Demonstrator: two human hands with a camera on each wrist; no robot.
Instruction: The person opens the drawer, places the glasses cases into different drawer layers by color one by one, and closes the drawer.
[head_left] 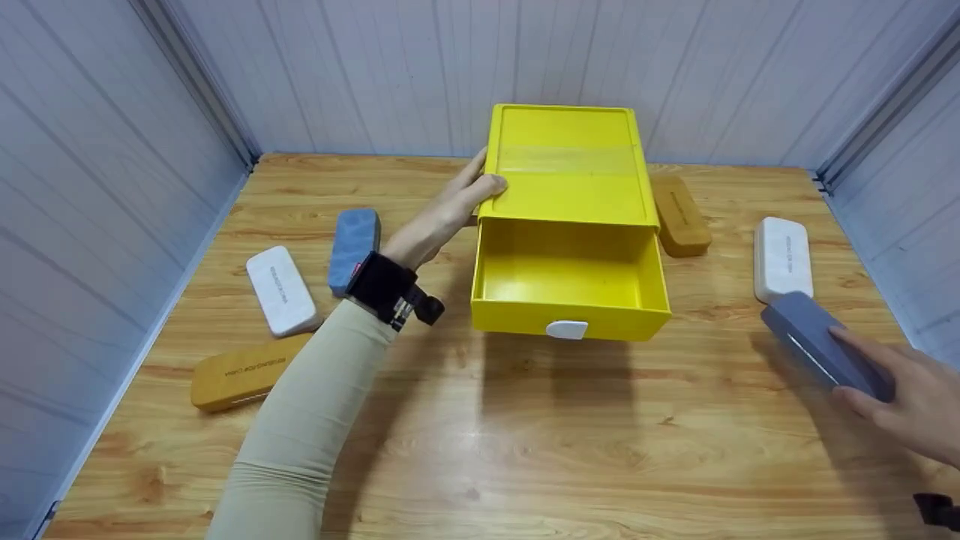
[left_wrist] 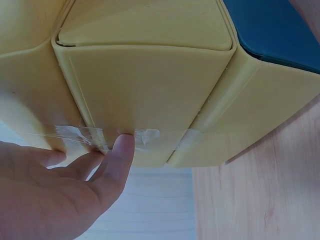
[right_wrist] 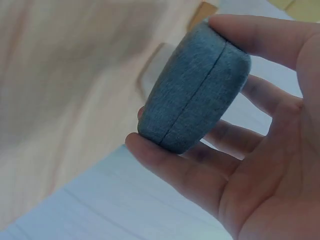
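Observation:
My left hand rests against the left side of a yellow drawer unit, its thumb at the top edge. In the left wrist view its fingertips touch the unit's side near a strip of clear tape. The top drawer, with a white pull tab, is pulled out toward me, and its visible inside holds nothing. At the right my right hand grips a blue-grey glasses case by its near end, thumb and fingers on opposite sides. The case is tilted, and its far end overlaps a white case in the head view.
A mustard case lies just right of the drawer unit. On the left are a blue case, a white case and another mustard case, partly behind my left forearm. Panel walls enclose the wooden table.

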